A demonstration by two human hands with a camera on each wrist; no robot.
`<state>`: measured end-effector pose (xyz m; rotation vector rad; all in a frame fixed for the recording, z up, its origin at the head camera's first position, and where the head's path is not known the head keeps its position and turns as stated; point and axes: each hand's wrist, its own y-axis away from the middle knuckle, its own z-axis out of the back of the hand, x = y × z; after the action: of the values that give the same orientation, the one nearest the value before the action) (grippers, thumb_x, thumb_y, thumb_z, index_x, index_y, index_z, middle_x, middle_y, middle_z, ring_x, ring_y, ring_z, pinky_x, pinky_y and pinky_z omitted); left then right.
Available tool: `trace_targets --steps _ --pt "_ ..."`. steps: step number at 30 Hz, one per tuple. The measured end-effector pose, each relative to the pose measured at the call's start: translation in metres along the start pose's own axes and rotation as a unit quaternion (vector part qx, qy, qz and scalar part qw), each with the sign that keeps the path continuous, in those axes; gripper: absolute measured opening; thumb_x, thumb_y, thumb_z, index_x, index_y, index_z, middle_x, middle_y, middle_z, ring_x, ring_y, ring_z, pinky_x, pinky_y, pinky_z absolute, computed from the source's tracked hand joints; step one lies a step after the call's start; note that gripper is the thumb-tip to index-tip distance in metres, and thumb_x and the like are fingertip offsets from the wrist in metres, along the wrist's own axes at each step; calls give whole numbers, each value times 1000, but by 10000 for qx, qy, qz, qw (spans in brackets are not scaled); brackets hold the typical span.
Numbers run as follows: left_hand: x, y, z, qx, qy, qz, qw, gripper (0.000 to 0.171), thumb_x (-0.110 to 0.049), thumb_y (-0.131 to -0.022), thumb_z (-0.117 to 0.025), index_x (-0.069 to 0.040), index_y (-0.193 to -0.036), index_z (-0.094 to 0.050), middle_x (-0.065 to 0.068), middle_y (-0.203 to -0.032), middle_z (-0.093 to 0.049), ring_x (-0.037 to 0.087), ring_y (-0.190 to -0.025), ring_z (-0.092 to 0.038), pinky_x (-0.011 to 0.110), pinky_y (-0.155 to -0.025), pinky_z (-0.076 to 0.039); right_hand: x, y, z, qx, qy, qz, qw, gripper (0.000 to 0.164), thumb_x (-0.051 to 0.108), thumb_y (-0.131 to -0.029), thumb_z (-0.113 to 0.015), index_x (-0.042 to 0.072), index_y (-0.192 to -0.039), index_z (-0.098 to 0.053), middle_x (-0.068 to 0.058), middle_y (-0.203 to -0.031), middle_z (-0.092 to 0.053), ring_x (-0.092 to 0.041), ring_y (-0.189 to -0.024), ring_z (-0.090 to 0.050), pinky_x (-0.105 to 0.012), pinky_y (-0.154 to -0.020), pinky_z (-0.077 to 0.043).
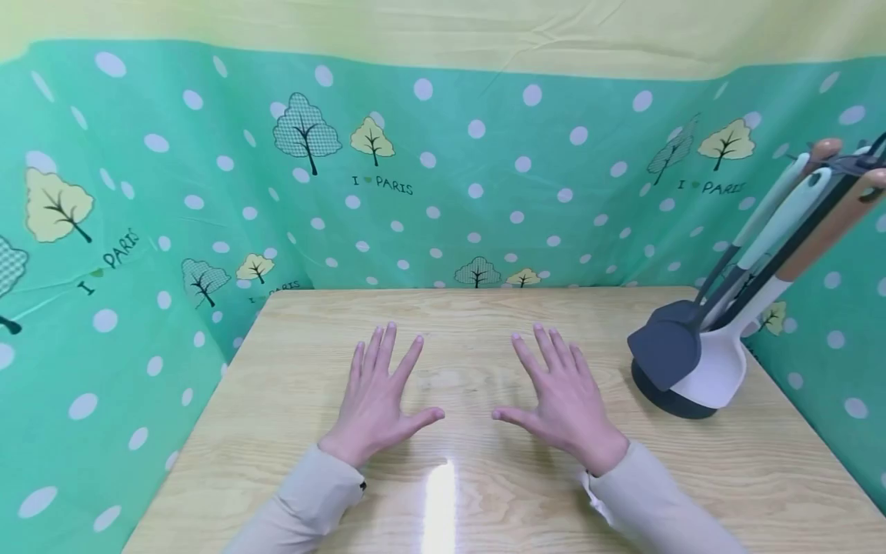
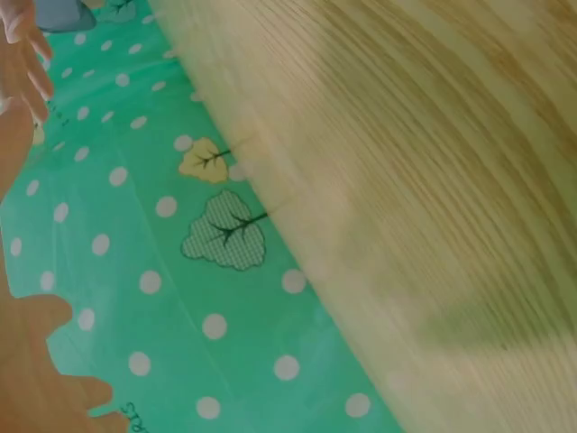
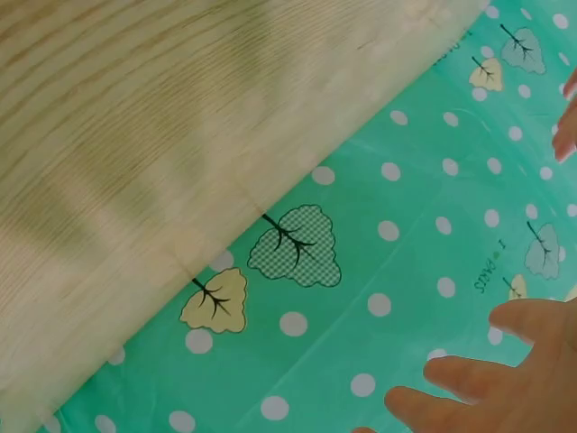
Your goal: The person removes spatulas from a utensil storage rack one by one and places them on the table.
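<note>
My left hand is spread palm down over the wooden table, thumb pointing inward, with nothing in it. Mirroring it, my right hand has its fingers fanned out and is likewise without any object. A gap of bare wood separates the two thumbs. In the left wrist view, part of the left hand shows along the left edge. Fingers of the right hand enter the lower right of the right wrist view.
On the table's right side stands a dark round holder with several kitchen utensils, including a dark grey turner and a white one. Their handles lean right. A green dotted cloth hangs behind and at both sides.
</note>
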<state>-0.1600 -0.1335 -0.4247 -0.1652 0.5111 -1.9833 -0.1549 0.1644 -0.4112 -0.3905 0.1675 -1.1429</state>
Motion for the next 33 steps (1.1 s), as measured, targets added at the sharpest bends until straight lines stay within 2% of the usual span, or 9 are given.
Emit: trace_targets --steps 4,8,13,18,22,25,30,33 --pt "-6 -3 0 -23 104 -158 9998 101 -80 -75 -51 -23 -153 -23 17 -158 -5 33 -145 -6 52 -115 -6 -6 5 5 -147 -107 -29 9998 108 85 -68 -51 23 -152 -25 -18 -155 -22 -41 -139 -23 -58 -109 -22" --pt "-12 -6 0 15 168 -257 9995 100 -79 -75 -52 -22 -153 -23 17 -159 -5 33 -145 -7 50 -116 -6 -12 10 10 -217 -175 -61 9996 107 83 -68 -55 21 -152 -27 -19 -153 -25 -41 -138 -25 -58 -109 -23" --pt "-21 -11 -1 53 181 -391 9991 99 -78 -77 -51 -22 -153 -22 15 -159 -1 33 -145 -7 50 -116 -6 -20 18 15 -254 -250 -155 9992 106 79 -69 -58 20 -151 -28 -20 -153 -25 -41 -138 -26 -58 -108 -25" --pt "-33 -18 -2 -37 253 -580 9980 97 -75 -78 -53 -21 -153 -23 18 -158 -6 36 -144 -10 52 -115 -11 -29 24 22 -406 -276 -214 9986 105 75 -70 -64 20 -151 -28 -20 -151 -29 -42 -136 -29 -59 -104 -29" --pt "-45 -26 -3 -47 252 -744 9969 95 -73 -79 -53 -19 -152 -25 20 -157 -12 37 -143 -13 52 -114 -14 -37 28 28 -701 -293 -229 9968 103 69 -68 -70 18 -150 -32 -20 -149 -33 -41 -133 -33 -59 -101 -32" --pt "-54 -32 -4 -35 281 -895 9956 94 -72 -80 -53 -18 -152 -25 20 -157 -11 37 -143 -13 52 -115 -14 -44 29 32 -989 -314 -149 9945 102 66 -68 -72 14 -147 -36 -21 -146 -37 -42 -131 -36 -59 -99 -33" --pt "-69 -42 -5 -128 424 -1178 9920 93 -68 -80 -58 -16 -151 -27 19 -157 -11 35 -144 -12 51 -115 -15 -55 29 43 -1519 -341 65 9878 99 70 -70 -66 7 -144 -41 -24 -140 -44 -43 -125 -42 -60 -96 -37" --pt "-78 -48 -6 -179 496 -1295 9902 92 -66 -81 -59 -15 -151 -27 19 -157 -12 34 -144 -10 49 -115 -14 -60 30 50 -1685 -362 111 9850 98 71 -73 -62 6 -144 -41 -24 -138 -46 -43 -124 -44 -59 -97 -37"
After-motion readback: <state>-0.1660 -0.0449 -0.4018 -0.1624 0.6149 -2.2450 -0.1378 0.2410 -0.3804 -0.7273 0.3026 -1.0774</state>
